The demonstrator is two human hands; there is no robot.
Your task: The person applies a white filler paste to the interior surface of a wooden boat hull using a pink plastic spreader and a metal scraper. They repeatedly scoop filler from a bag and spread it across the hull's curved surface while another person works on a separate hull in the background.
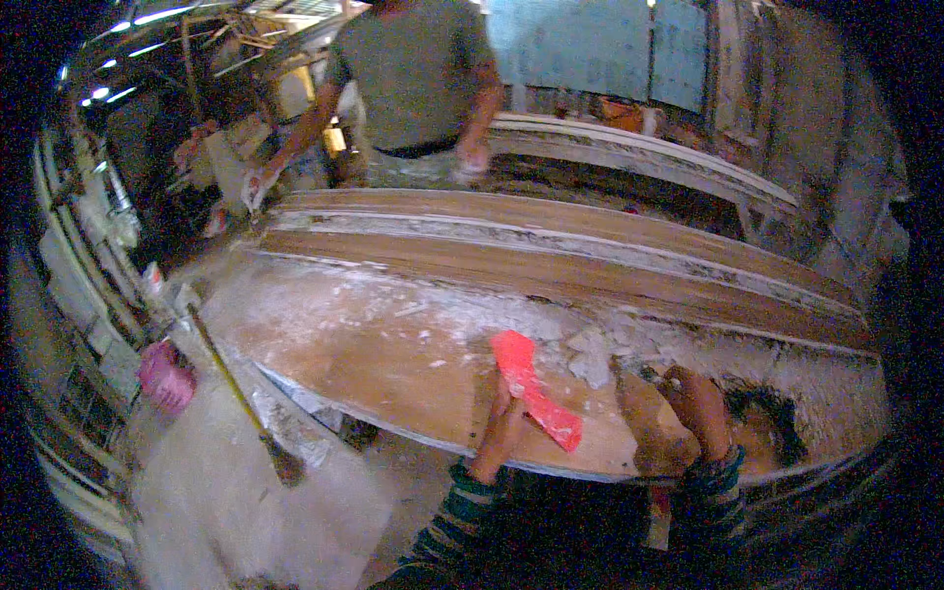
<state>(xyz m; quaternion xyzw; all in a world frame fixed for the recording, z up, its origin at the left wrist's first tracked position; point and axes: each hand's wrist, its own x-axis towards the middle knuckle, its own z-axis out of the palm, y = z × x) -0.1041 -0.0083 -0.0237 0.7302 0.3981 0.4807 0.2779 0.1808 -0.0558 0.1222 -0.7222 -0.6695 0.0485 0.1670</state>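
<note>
My left hand grips a bright red, flat-looking piece with pale smears on it, over the near edge of a wooden board. White powder and lumps coat much of the board. To the right, the fingers of my right hand are closed around a small dark tool, possibly a scraper; blur and shadow hide its shape. Just beyond that tool lies a heap of pale, flaky material. A dark, bristly patch shows right of my right hand.
Behind the board, long wooden planks run across. Another person stands there, one hand near the planks' left end. At the left, a yellow-handled brush leans near a pink bag. An orange container sits farther back.
</note>
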